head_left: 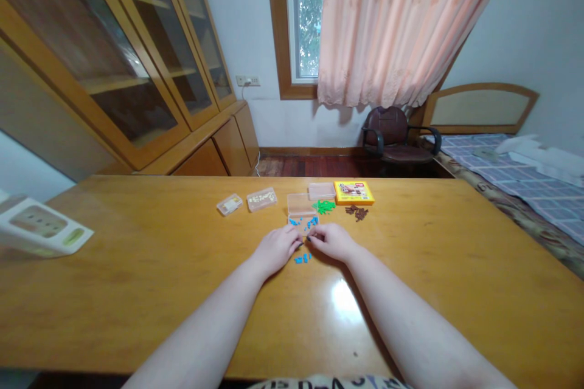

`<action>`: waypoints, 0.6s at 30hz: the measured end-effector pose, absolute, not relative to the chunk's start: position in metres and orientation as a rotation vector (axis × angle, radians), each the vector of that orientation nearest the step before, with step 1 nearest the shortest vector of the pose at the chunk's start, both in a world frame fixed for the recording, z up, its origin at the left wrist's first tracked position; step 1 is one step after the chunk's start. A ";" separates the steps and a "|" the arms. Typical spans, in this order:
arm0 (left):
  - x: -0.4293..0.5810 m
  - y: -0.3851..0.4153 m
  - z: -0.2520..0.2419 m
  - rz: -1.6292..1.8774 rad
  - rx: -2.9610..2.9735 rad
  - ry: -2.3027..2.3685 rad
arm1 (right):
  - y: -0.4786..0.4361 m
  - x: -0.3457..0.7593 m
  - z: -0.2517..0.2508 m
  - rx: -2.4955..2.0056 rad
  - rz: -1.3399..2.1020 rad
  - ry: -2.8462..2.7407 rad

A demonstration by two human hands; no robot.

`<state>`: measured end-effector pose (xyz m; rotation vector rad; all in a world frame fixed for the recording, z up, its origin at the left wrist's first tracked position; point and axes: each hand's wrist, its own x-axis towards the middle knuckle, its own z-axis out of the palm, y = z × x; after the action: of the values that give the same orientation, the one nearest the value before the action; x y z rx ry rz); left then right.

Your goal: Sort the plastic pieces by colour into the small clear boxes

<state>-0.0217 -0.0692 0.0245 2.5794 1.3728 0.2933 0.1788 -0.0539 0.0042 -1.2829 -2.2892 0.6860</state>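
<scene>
My left hand (pixel 279 248) and my right hand (pixel 332 240) rest close together on the table, fingers curled, at the near edge of an open clear plastic box (pixel 302 204). Small blue pieces (pixel 312 222) lie in that box. A few more blue blocks (pixel 303 259) sit on the wood just below my fingers. The fingertips of each hand are pinched; whatever they hold is too small to make out. Behind my right hand is a pile of green pieces (pixel 325 206), and brown pieces (pixel 358 213) lie to its right.
A yellow box (pixel 354 192) stands at the back beside a clear lid or tray (pixel 321 191). Two clear boxes, one with pale pieces (pixel 261 199) and a smaller one (pixel 229 204), are at the left. A white container (pixel 41 228) is at the table's far left.
</scene>
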 end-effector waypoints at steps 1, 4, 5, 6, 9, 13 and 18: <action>-0.022 -0.068 0.024 0.358 2.571 1.390 | -0.054 0.179 0.004 -1.276 0.684 -2.294; -0.024 -0.063 0.024 0.569 2.494 1.462 | -0.055 0.178 0.004 -1.266 0.675 -2.317; -0.025 -0.062 0.023 0.621 2.464 1.492 | -0.055 0.178 0.004 -1.267 0.664 -2.321; -0.025 -0.062 0.023 0.651 2.441 1.523 | -0.055 0.178 0.004 -1.268 0.652 -2.324; -0.028 -0.062 0.023 0.570 2.441 1.569 | -0.056 0.178 0.004 -1.281 0.646 -2.335; -0.029 -0.068 0.026 0.270 2.502 1.440 | -0.057 0.179 0.007 -1.265 0.752 -2.391; -0.030 -0.072 0.033 0.129 2.456 1.351 | -0.056 0.182 0.010 -1.209 0.830 -2.446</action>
<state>-0.0305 -0.0722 0.0327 2.4556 1.3514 0.1288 0.1818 -0.0561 0.0096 -1.2095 -2.4461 0.8297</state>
